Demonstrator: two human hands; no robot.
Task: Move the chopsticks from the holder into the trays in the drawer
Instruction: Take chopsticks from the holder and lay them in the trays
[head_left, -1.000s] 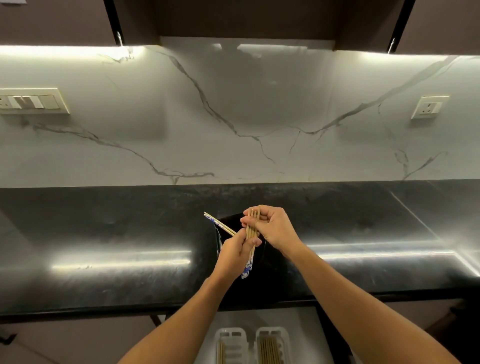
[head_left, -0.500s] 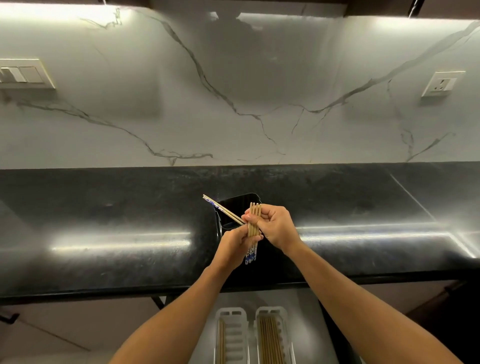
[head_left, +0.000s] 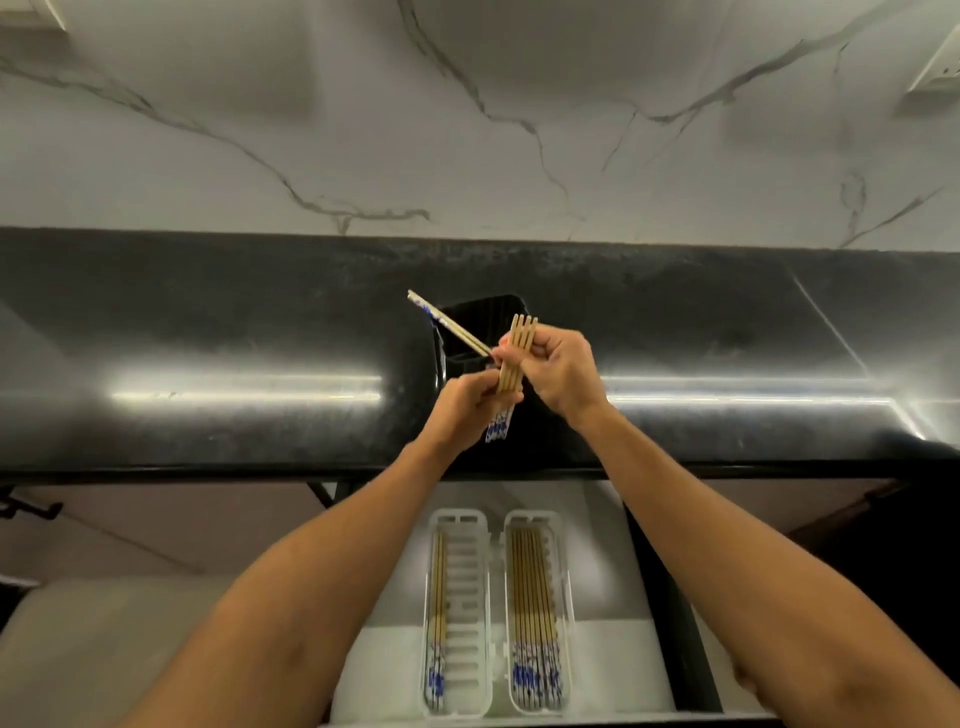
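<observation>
Both hands hold a small bundle of wooden chopsticks (head_left: 515, 358) with blue-and-white ends, above the black holder (head_left: 478, 317) on the counter. My left hand (head_left: 467, 410) grips the bundle's lower part; my right hand (head_left: 558, 371) pinches its upper part. Another chopstick (head_left: 447, 322) leans out of the holder to the upper left. Below, in the open drawer, lie two white slotted trays: the left tray (head_left: 467, 613) holds a few chopsticks, the right tray (head_left: 566, 613) holds several.
The black counter (head_left: 208, 338) runs across the view, with a marble wall (head_left: 467, 130) behind. A wall socket (head_left: 935, 67) sits at the upper right. The white drawer (head_left: 384, 670) is open under the counter's front edge.
The view has tilted down, so more of the drawer and both trays shows. The hands stay on the chopstick bundle above the holder, with the grip slightly shifted.
</observation>
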